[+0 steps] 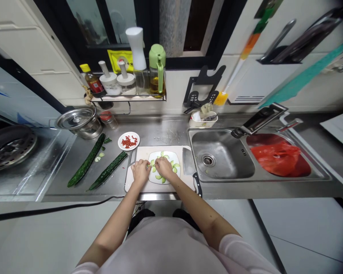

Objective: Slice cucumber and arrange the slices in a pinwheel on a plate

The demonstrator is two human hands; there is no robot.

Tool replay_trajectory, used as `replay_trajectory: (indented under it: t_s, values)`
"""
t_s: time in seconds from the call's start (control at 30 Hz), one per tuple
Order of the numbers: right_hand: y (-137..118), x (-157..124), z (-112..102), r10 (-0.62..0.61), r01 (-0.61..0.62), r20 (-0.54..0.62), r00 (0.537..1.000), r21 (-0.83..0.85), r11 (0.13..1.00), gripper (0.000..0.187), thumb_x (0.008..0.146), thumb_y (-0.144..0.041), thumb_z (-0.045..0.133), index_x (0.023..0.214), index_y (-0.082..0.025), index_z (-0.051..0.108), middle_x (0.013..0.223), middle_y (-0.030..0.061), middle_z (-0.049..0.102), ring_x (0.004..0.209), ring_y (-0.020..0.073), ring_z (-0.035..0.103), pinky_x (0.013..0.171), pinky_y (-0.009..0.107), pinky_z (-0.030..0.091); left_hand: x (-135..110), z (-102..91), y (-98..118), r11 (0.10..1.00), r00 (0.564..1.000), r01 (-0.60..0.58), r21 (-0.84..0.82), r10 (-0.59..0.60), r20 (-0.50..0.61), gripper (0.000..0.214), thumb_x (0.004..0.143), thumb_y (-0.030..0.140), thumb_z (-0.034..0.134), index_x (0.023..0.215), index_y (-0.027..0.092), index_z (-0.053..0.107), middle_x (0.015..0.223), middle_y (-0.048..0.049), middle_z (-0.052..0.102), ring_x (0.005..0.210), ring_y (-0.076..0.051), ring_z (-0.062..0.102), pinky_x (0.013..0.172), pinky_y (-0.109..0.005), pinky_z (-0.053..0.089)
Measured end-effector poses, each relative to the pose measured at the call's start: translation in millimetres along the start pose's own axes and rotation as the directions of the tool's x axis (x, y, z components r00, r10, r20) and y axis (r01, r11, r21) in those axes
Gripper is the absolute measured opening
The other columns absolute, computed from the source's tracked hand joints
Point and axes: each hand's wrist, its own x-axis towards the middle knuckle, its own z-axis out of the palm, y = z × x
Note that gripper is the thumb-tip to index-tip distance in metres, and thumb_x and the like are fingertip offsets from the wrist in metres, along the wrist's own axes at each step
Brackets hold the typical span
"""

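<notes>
A white plate with several cucumber slices lies on a pale cutting board. My left hand rests at the plate's left edge, fingers curled together as in a pinch. Over the plate's middle, my right hand is curled too, fingertips down among the slices. What either hand pinches is too small to make out. A cleaver lies flat along the board's right side, blade away from me.
Two long dark cucumbers and cut ends lie on the steel counter, left of the board. A small dish of red bits sits behind it. A double sink is at right, a pot at left.
</notes>
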Motion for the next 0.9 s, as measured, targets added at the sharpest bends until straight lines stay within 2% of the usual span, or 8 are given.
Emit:
replay_trajectory:
  t_s: [0.3,0.67,0.9]
  values:
    - [0.8,-0.5,-2.1,-0.058,0.061,0.047,0.997,-0.062,0.996,0.027,0.097,-0.026,0.039,0.102,-0.019,0.065,0.108,0.0099,0.060,0.102,0.0219,0.049,0.075,0.028,0.039,2.2,0.3,8.1,0.998,0.997,0.053,-0.031,-0.051,0.051,0.020,0.086,0.038,0.054,0.094,0.025,0.068,0.105,-0.0082,0.064,0.105,-0.027,0.051,0.089,-0.039,0.030]
    - [5.5,-1.1,-3.8,-0.106,0.108,0.033,0.994,-0.101,0.989,0.027,0.097,-0.025,0.039,0.101,-0.020,0.065,0.103,0.0090,0.059,0.099,0.0227,0.046,0.073,0.029,0.037,9.6,4.0,6.8,0.993,0.992,0.095,-0.065,-0.089,0.086,0.018,0.083,0.037,0.057,0.090,0.025,0.070,0.100,-0.0069,0.063,0.103,-0.027,0.053,0.086,-0.038,0.033]
    - [6.7,-3.8,-7.1,-0.084,0.086,0.033,0.996,-0.077,0.993,0.025,0.096,-0.025,0.042,0.104,-0.019,0.064,0.107,0.0102,0.059,0.104,0.0231,0.045,0.078,0.030,0.038,12.3,2.8,7.7,0.993,0.990,0.108,-0.053,-0.103,0.101,0.017,0.082,0.037,0.059,0.088,0.026,0.070,0.099,-0.0066,0.064,0.103,-0.027,0.054,0.085,-0.039,0.034]
